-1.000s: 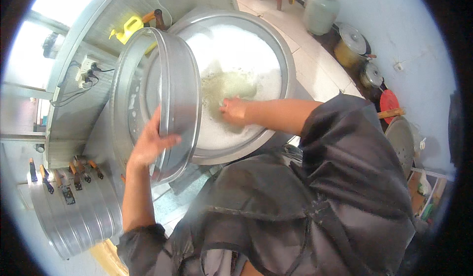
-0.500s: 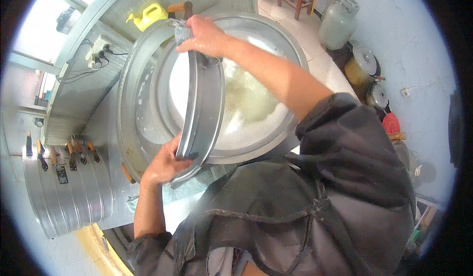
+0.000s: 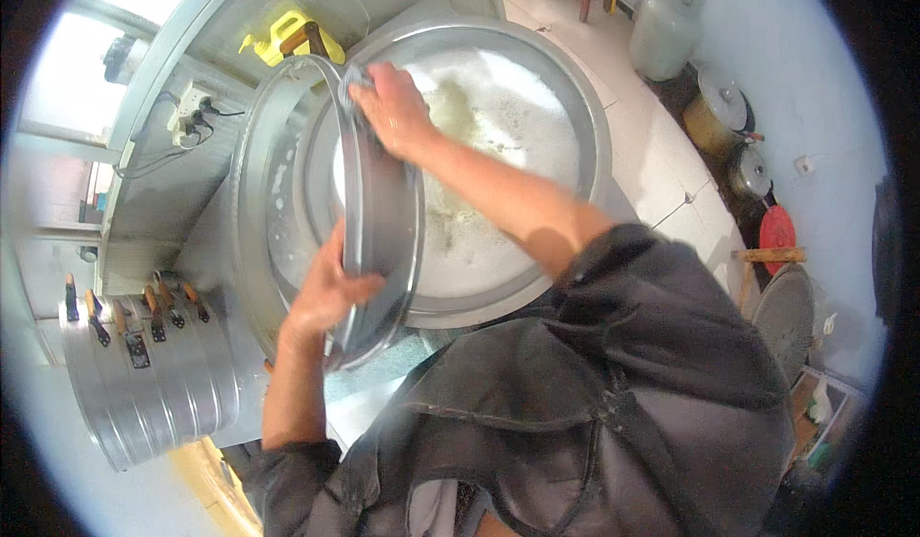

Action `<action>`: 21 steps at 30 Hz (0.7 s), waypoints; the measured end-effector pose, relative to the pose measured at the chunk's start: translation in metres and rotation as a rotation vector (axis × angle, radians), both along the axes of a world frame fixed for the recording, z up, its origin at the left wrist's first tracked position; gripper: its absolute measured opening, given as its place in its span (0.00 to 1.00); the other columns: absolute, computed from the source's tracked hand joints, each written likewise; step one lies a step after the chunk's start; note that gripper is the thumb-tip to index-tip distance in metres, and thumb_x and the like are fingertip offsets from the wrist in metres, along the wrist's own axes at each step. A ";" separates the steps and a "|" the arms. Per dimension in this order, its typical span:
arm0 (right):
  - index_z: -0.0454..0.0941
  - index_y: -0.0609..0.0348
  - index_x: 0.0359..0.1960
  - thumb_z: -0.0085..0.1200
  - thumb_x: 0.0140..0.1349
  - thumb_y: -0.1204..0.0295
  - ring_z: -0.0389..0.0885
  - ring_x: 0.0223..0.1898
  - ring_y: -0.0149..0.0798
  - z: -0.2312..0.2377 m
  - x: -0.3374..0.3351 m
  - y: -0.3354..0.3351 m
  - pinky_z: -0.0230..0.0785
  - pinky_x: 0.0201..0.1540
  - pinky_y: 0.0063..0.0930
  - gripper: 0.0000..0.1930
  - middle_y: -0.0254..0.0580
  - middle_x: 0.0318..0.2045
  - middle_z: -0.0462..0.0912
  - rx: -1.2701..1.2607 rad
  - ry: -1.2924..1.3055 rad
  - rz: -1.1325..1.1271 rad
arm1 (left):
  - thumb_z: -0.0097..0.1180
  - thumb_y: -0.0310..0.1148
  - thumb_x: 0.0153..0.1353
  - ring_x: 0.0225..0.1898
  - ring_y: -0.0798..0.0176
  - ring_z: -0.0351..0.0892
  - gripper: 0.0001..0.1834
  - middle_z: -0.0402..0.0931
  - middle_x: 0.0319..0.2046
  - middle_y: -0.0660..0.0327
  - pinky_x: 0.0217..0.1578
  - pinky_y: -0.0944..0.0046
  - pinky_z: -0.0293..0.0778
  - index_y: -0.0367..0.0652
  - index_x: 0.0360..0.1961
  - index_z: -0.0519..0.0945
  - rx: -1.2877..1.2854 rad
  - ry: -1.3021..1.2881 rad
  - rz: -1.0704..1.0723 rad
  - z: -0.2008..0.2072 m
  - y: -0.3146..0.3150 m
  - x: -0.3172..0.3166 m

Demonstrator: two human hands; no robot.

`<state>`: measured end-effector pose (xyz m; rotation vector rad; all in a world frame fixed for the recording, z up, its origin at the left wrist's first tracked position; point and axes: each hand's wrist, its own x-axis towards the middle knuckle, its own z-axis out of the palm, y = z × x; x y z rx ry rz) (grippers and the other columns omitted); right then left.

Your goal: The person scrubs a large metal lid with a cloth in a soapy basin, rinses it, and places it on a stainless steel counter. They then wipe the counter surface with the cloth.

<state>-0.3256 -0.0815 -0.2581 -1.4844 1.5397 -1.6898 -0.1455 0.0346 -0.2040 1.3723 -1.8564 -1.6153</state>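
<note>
Centre of frame: round metal tray (image 3: 383,221) tilted on edge over a large steel basin (image 3: 537,278) of foamy water (image 3: 498,125). Left hand (image 3: 326,293) clasped on the tray's lower rim, fingers curled over its edge. Right hand (image 3: 393,106) closed over the upper rim, pressing a grey cloth (image 3: 356,85) against the metal. Upper left: yellow jug (image 3: 283,34) behind the tray, wall socket (image 3: 192,106) beside it. Lower left: ribbed steel container (image 3: 144,384) with a row of knives (image 3: 125,307). Upper right: pale gas cylinder (image 3: 666,24) on the tiled floor (image 3: 661,173).
</note>
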 end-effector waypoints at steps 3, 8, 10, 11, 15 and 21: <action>0.75 0.68 0.34 0.47 0.57 0.57 0.76 0.42 0.59 -0.013 -0.019 -0.063 0.67 0.47 0.46 0.21 0.63 0.37 0.78 0.205 0.070 0.126 | 0.57 0.17 0.36 0.56 0.63 0.64 0.44 0.69 0.53 0.59 0.59 0.63 0.56 0.37 0.62 0.61 -0.024 -0.031 -0.017 -0.002 0.027 0.002; 0.73 0.72 0.44 0.48 0.60 0.59 0.77 0.40 0.43 -0.058 -0.027 -0.082 0.69 0.44 0.36 0.23 0.52 0.41 0.77 0.589 -0.530 0.372 | 0.61 0.17 0.35 0.57 0.61 0.63 0.43 0.69 0.53 0.58 0.59 0.63 0.55 0.36 0.60 0.64 -0.090 -0.019 -0.018 -0.003 0.029 -0.001; 0.74 0.71 0.43 0.50 0.59 0.61 0.76 0.38 0.40 -0.068 -0.026 -0.057 0.70 0.41 0.35 0.21 0.47 0.39 0.77 0.566 -0.845 0.395 | 0.59 0.20 0.34 0.56 0.61 0.64 0.44 0.69 0.53 0.58 0.59 0.62 0.56 0.36 0.60 0.64 -0.056 0.047 0.013 -0.004 0.013 -0.005; 0.73 0.71 0.43 0.50 0.59 0.61 0.76 0.39 0.40 -0.070 -0.026 -0.040 0.70 0.42 0.34 0.21 0.47 0.39 0.77 0.533 -0.815 0.417 | 0.58 0.20 0.35 0.56 0.61 0.64 0.44 0.69 0.53 0.59 0.60 0.63 0.55 0.37 0.62 0.62 -0.106 0.050 -0.007 -0.003 0.003 -0.006; 0.72 0.71 0.44 0.51 0.59 0.60 0.75 0.41 0.41 -0.068 -0.030 0.033 0.67 0.45 0.33 0.23 0.47 0.39 0.76 0.469 -0.430 0.331 | 0.58 0.22 0.34 0.47 0.61 0.72 0.45 0.71 0.49 0.56 0.50 0.63 0.67 0.37 0.62 0.62 -0.150 0.088 0.099 0.002 -0.037 -0.024; 0.69 0.75 0.43 0.54 0.55 0.57 0.72 0.46 0.48 -0.057 -0.057 0.081 0.66 0.49 0.35 0.27 0.56 0.43 0.72 0.511 0.443 0.566 | 0.58 0.25 0.45 0.45 0.60 0.73 0.38 0.72 0.47 0.55 0.49 0.61 0.69 0.36 0.62 0.61 0.027 0.309 0.062 0.010 -0.090 -0.038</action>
